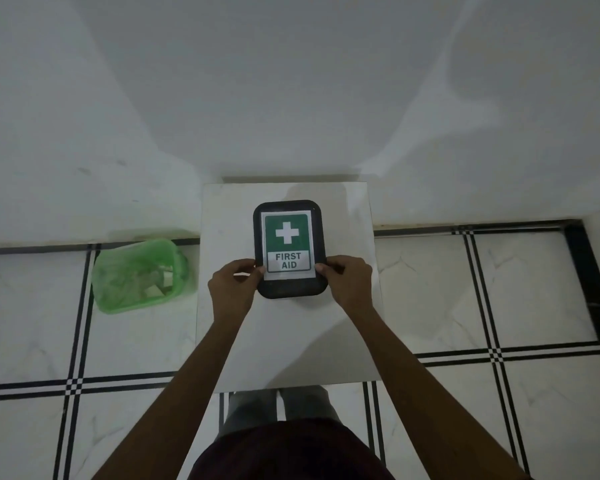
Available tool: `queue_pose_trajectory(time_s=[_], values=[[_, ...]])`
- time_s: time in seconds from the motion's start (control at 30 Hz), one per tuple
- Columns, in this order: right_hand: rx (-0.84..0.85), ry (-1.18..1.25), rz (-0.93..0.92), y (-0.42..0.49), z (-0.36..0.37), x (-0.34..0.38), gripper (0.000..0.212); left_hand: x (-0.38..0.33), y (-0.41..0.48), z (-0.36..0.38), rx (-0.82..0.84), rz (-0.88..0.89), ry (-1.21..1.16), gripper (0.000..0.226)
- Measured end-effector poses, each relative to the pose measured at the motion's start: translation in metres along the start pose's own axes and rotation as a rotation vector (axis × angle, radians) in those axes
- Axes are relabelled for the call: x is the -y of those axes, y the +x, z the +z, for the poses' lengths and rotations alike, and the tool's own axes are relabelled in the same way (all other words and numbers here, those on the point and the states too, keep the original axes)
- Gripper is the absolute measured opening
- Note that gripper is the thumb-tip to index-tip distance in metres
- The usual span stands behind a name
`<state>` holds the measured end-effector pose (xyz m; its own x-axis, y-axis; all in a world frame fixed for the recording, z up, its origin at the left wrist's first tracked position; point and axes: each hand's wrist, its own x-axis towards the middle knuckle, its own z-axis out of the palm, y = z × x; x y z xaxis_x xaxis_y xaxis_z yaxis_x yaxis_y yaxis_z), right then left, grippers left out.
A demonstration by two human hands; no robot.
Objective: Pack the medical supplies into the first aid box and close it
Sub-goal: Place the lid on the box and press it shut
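Note:
A black first aid box (289, 292) lies on a small white table (229, 341), lid on. The lid carries a paper label with a green panel, a white cross and the words FIRST AID. My left hand (234, 289) grips the box's near left edge, thumb on the lid. On the opposite side my right hand (349, 282) grips the near right edge the same way. No loose medical supplies show on the table; the box's inside is hidden.
A green plastic basket (118, 299) with several pale packets inside stands on the tiled floor left of the table. A white wall rises right behind the table. My legs show under the table's near edge.

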<state>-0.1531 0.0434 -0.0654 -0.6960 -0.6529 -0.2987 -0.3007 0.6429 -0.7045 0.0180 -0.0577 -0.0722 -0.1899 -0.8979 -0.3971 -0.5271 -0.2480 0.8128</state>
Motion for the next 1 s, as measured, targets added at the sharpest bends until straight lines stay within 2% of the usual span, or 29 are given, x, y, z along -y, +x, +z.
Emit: queue_pose_trajectory(time_s=[0.13,0.3,0.5,0.7,0.83,1.0], values=[[-0.01,0.001,-0.02,-0.001,0.001,0.002,0.02,0.003,-0.006,-0.001,-0.018,0.013,0.031,0.031],[-0.027,-0.007,0.017,-0.001,0.007,-0.001,0.025,0.003,-0.003,0.001,-0.027,-0.064,-0.026,0.032],[-0.033,0.039,0.059,-0.005,0.009,-0.006,0.024,0.01,-0.008,0.005,-0.041,-0.151,-0.164,0.02],[-0.033,0.065,0.011,-0.011,0.018,-0.015,0.021,0.012,-0.019,0.017,-0.038,-0.014,-0.052,0.02],[-0.064,0.069,-0.022,-0.013,0.023,-0.017,0.019,0.014,-0.021,0.024,-0.049,-0.014,-0.034,0.016],[-0.022,0.079,0.022,-0.008,0.017,-0.014,0.019,0.02,-0.013,0.014,-0.019,-0.004,-0.004,0.025]])
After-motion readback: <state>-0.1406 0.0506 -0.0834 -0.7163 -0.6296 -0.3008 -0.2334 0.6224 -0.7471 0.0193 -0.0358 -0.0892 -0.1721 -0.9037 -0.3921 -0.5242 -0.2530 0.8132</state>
